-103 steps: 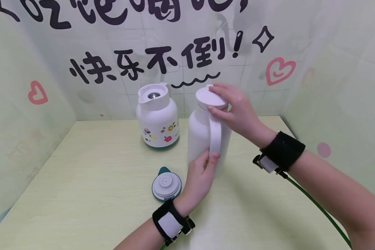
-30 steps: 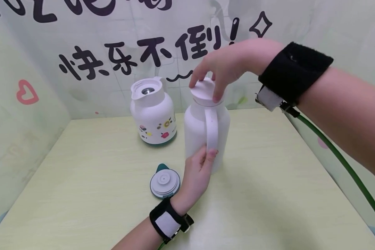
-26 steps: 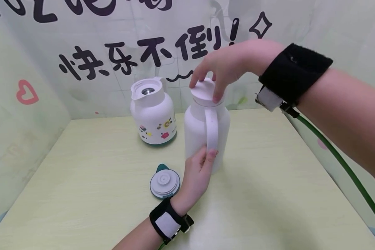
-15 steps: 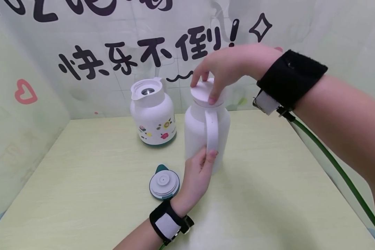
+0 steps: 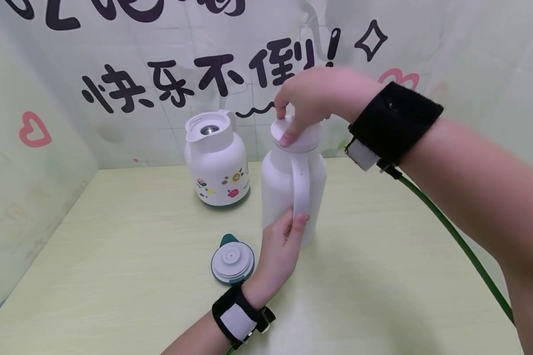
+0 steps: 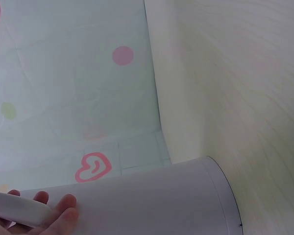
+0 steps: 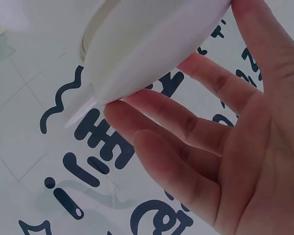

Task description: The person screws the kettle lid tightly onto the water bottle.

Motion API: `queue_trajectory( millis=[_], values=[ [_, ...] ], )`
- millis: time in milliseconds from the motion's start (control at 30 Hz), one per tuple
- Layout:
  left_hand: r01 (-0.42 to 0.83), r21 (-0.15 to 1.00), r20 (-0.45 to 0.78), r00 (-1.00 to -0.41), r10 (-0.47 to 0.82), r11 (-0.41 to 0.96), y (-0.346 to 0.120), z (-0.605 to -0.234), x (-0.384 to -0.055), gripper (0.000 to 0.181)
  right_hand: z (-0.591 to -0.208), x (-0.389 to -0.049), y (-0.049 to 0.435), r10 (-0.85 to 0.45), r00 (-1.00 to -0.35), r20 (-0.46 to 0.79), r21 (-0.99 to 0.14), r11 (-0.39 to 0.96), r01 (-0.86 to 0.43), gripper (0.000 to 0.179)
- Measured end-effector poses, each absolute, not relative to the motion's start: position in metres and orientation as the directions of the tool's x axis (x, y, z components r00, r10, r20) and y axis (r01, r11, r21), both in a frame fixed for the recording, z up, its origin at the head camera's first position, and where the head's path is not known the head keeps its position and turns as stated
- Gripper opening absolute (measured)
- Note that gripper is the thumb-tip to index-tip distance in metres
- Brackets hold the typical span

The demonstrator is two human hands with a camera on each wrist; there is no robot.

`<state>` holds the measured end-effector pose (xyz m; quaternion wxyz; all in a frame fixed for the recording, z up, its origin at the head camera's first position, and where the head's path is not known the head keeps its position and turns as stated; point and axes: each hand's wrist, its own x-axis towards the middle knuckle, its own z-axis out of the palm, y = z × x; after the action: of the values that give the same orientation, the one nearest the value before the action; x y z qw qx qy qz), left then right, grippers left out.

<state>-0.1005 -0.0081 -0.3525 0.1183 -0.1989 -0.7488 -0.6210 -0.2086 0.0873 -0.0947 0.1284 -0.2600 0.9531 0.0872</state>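
Observation:
A tall white thermos jug (image 5: 277, 185) stands upright on the table, its handle (image 5: 301, 180) facing me. My left hand (image 5: 279, 249) grips the lower end of that handle; in the left wrist view the fingers (image 6: 67, 203) curl round it against the jug's side. From above, my right hand (image 5: 315, 96) holds the jug's round white lid (image 5: 310, 138), thumb at the near rim and fingers over the far edge. The right wrist view shows fingertips (image 7: 115, 108) right at the rim of the lid (image 7: 152, 54), with the palm apart from it.
A shorter white thermos jug (image 5: 217, 162) with fruit and flower prints stands uncovered at the back, left of the tall one. Its mouth shows a metal interior. A loose lid (image 5: 232, 261) with green edging lies underside up beside my left wrist. Printed sheets enclose the table (image 5: 115, 256).
My right hand went from the lid's right side to above it; over the last second its thumb has swung left along the near rim and the wrist has dropped. The left hand stays put.

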Motion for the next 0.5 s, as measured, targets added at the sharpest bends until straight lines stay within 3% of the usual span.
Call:
queue_trajectory(
  millis=[500],
  values=[
    [0.455,0.878,0.435,-0.888,0.149,0.149,-0.009,-0.351,-0.105,0.026,-0.095,-0.208,0.073,-0.338,-0.903,-0.266,0.148,0.911,-0.384,0.06]
  ],
)
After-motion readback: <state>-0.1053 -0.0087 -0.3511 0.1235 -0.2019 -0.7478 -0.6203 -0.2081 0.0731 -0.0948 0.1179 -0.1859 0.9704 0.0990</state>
